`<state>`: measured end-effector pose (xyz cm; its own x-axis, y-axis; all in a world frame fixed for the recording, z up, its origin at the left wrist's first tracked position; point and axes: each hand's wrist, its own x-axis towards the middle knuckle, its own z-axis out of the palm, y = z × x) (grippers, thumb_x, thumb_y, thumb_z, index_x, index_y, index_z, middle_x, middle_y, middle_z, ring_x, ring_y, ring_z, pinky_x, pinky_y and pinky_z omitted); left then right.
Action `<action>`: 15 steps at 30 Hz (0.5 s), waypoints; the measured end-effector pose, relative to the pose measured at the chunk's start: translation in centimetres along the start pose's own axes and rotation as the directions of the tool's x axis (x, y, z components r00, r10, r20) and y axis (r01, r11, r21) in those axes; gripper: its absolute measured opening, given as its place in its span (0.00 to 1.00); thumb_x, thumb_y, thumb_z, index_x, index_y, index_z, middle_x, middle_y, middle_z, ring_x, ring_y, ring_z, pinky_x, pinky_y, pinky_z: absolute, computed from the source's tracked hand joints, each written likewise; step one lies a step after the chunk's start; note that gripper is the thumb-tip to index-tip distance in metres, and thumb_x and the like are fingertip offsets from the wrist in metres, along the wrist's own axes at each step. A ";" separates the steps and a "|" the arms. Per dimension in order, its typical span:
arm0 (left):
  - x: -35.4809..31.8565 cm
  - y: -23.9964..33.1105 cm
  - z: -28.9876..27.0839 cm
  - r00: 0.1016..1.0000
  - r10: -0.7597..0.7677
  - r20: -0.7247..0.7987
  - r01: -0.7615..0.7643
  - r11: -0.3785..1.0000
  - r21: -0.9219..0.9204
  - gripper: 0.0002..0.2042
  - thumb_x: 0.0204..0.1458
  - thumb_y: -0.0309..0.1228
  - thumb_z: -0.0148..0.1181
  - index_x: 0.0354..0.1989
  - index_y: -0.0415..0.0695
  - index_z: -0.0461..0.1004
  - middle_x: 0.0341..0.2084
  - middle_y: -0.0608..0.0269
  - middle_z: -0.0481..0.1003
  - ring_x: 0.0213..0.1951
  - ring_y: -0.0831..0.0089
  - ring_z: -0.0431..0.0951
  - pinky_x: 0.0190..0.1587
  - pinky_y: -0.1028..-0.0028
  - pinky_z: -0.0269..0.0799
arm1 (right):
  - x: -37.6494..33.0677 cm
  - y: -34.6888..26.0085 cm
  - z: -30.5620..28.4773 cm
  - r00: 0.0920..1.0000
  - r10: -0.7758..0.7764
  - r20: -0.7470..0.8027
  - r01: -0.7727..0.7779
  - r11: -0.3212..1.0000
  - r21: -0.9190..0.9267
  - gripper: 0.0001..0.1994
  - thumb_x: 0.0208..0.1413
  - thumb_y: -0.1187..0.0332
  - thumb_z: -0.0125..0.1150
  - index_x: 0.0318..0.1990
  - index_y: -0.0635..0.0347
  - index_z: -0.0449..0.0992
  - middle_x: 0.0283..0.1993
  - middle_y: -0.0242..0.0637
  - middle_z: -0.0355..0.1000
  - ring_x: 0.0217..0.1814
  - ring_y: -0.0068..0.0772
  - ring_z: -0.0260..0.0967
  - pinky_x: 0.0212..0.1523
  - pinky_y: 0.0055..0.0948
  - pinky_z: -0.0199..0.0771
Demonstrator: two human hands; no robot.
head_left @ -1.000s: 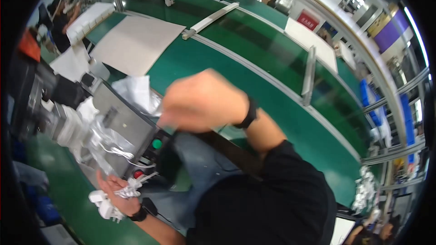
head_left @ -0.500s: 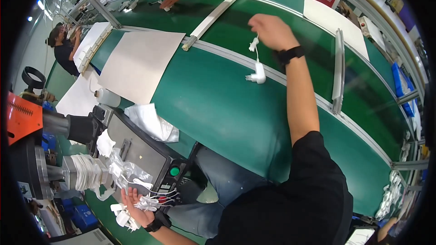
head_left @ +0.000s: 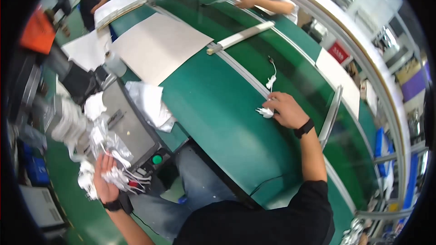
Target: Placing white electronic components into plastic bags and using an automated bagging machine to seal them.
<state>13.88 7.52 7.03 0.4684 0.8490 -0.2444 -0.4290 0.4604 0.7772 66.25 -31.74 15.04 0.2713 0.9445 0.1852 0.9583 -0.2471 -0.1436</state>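
Observation:
On the green worktop, beside its metal rail, my right hand has its fingers closed round a white power adapter. The adapter's white cable runs from under the fingers over the rail onto the dark green belt. At the lower left, my left hand is palm up with its fingers fairly straight. A bundle of white charger cables rests in it against the thumb side. White adapters hang on the outer side of that hand.
A grey machine with a green button stands at the left, plastic bags beside it. A pale sheet lies on the worktop. White bars cross the belt. Across it, a co-worker's hands hold something white.
My right hand has come nearer, from holding the cable with the adapter dangling to grasping the adapter at the worktop. The view has turned, and my left hand still carries the cable bundle.

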 end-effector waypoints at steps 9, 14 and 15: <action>-1.3 0.0 -0.9 0.987 -0.094 0.133 0.119 0.972 -0.200 0.20 0.68 0.38 0.47 0.61 0.36 0.70 0.22 0.68 0.75 0.28 0.70 0.78 0.38 0.71 0.77 | 3.8 -14.3 -2.8 0.985 0.167 0.045 -0.125 0.505 0.854 0.08 0.62 0.73 0.60 0.47 0.61 0.77 0.41 0.35 0.75 0.39 0.25 0.71 0.39 0.27 0.72; -6.5 -2.4 3.1 0.980 -0.024 0.196 0.056 0.986 -0.159 0.22 0.69 0.41 0.48 0.63 0.37 0.67 0.18 0.67 0.68 0.28 0.68 0.75 0.37 0.68 0.74 | 10.2 -25.4 1.1 0.873 -0.299 0.385 -0.259 0.385 0.886 0.08 0.65 0.69 0.61 0.47 0.62 0.76 0.31 0.27 0.71 0.28 0.14 0.65 0.28 0.20 0.65; -7.9 -2.9 2.5 0.963 0.077 0.257 -0.018 0.975 -0.223 0.22 0.68 0.41 0.49 0.63 0.39 0.68 0.18 0.66 0.69 0.30 0.66 0.76 0.38 0.67 0.74 | 12.1 -27.4 2.1 0.825 -0.317 0.468 -0.272 0.503 0.820 0.08 0.65 0.69 0.60 0.47 0.63 0.75 0.29 0.26 0.70 0.25 0.14 0.64 0.26 0.20 0.64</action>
<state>13.37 -1.15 8.17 0.6172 0.7864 -0.0267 -0.5988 0.4914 0.6324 43.05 -13.11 19.21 -0.1225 0.9587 -0.2566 0.3347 -0.2035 -0.9201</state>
